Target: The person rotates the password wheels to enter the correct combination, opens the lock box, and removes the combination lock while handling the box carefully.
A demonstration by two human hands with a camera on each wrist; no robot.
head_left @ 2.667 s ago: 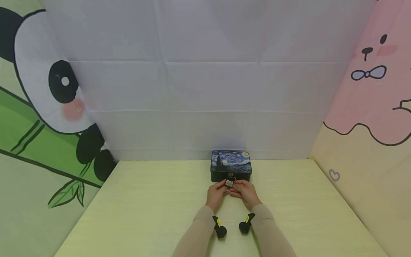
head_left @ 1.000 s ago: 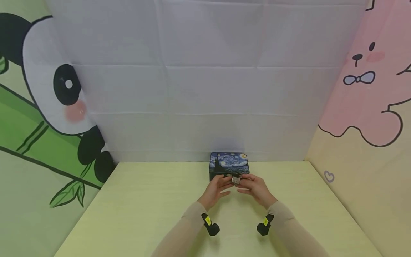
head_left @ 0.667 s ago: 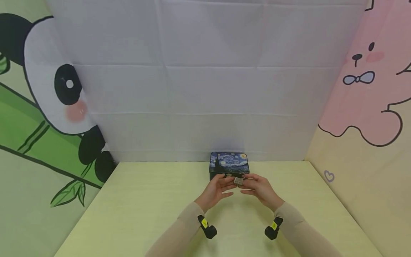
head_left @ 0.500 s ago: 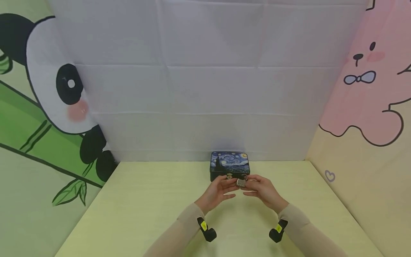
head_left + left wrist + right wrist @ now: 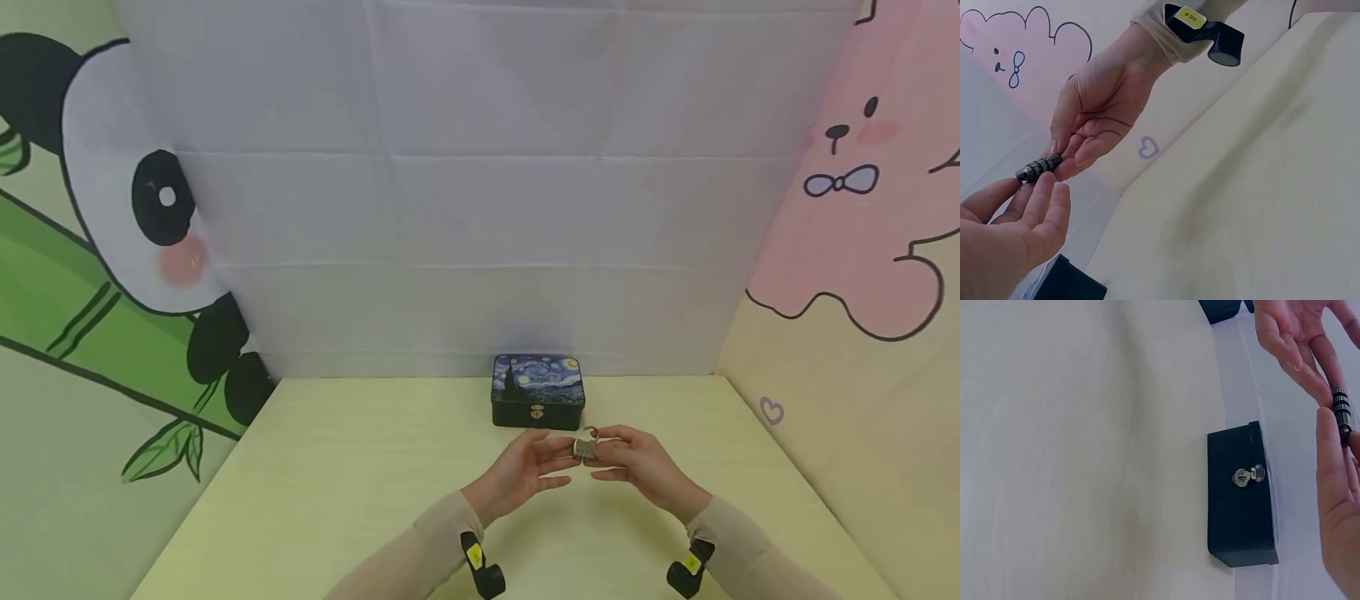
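Note:
A small combination padlock (image 5: 583, 450) with number dials is held up between the two hands, in front of the box. Its curved shackle (image 5: 592, 432) stands open at the top. My left hand (image 5: 517, 475) pinches one end of the padlock between thumb and fingertips, other fingers spread. The right hand (image 5: 651, 468) pinches the other end. In the left wrist view the dials of the padlock (image 5: 1040, 167) face the camera. Behind the hands sits a dark tin box (image 5: 537, 392) with a starry-night picture on its lid, lid down. Its metal latch (image 5: 1249, 475) carries no lock.
The pale wooden table (image 5: 360, 483) spreads around the box and hands. A white sheet (image 5: 480, 208) hangs behind it. Cartoon-painted walls (image 5: 840, 350) stand at both sides. A black wrist camera (image 5: 486, 571) sits on each sleeve.
The padlock has come away from the box's latch. Both hands have carried it toward the person and to the right, and the wrists have spread apart. The box has stayed put.

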